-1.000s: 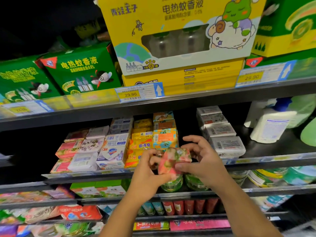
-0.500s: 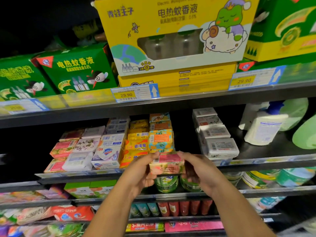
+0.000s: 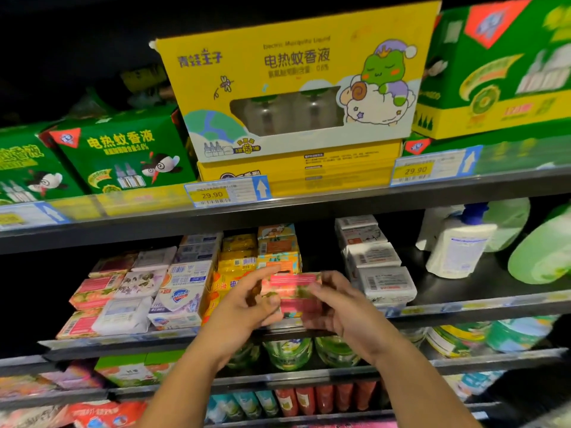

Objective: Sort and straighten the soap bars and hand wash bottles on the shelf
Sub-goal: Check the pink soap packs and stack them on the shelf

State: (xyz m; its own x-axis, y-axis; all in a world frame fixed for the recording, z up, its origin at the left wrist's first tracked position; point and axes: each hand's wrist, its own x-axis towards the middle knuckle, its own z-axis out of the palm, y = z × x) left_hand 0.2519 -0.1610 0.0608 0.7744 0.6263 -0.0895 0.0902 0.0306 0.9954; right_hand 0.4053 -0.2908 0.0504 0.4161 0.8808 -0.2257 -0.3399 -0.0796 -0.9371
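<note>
A pink and green soap bar box point(image 3: 293, 293) is held between both hands at the front edge of the soap shelf point(image 3: 463, 307). My left hand point(image 3: 247, 307) grips its left end and my right hand point(image 3: 333, 304) grips its right end. Behind it stand rows of soap bars: pink and white ones point(image 3: 117, 291) at the left, yellow and orange ones point(image 3: 247, 257) in the middle, white ones point(image 3: 374, 257) at the right. A white pump hand wash bottle point(image 3: 457, 245) stands at the right, with pale green bottles point(image 3: 543, 251) beside it.
Yellow and green mosquito liquid boxes point(image 3: 293, 88) fill the shelf above, with price tags point(image 3: 227, 191) on its rail. Below are green jars point(image 3: 287, 350) and red tubes point(image 3: 324, 396). A dark gap lies between the orange and white soap rows.
Both hands have lifted the pink soap box up and forward to the shelf's front edge and turned it flat. The view has tilted slightly.
</note>
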